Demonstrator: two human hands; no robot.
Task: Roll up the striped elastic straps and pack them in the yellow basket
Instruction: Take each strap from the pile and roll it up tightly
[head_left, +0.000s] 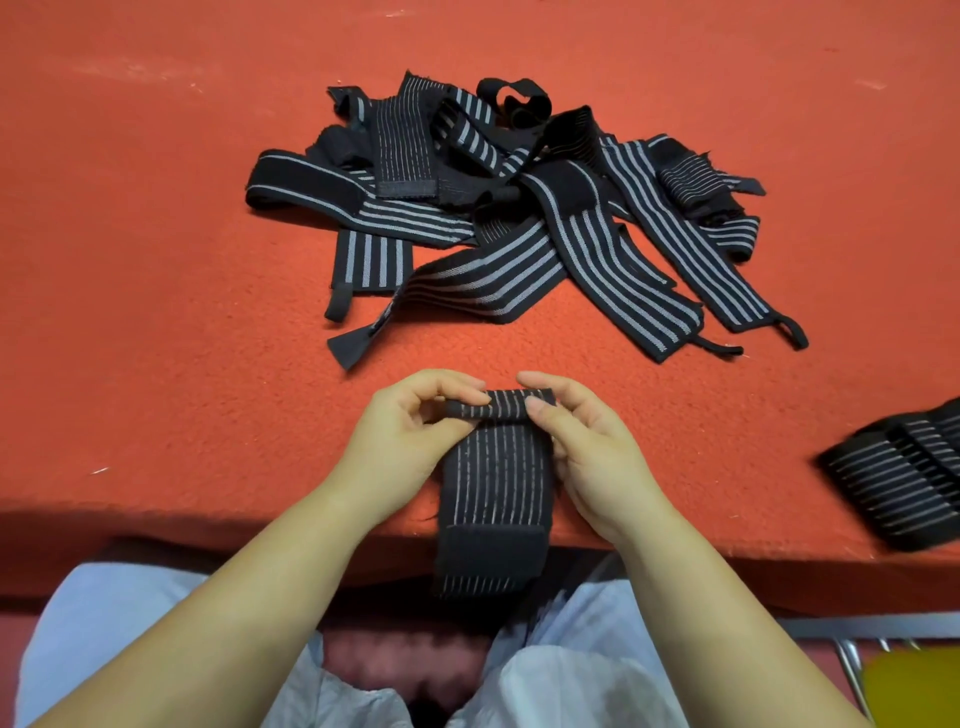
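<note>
The person sits at a red surface (156, 260), a striped strap (496, 483) lying between both hands and draping over the near edge toward the lap. The left hand (410, 441) and right hand (592, 447) each pinch the strap's far end, where a small roll has formed, fingertips curled over it. A tangled pile of straps (509, 208) lies farther off, apart from the hands. More straps (904, 483) lie at the right edge. A yellow basket (909, 686) shows near right, below the surface.
</note>
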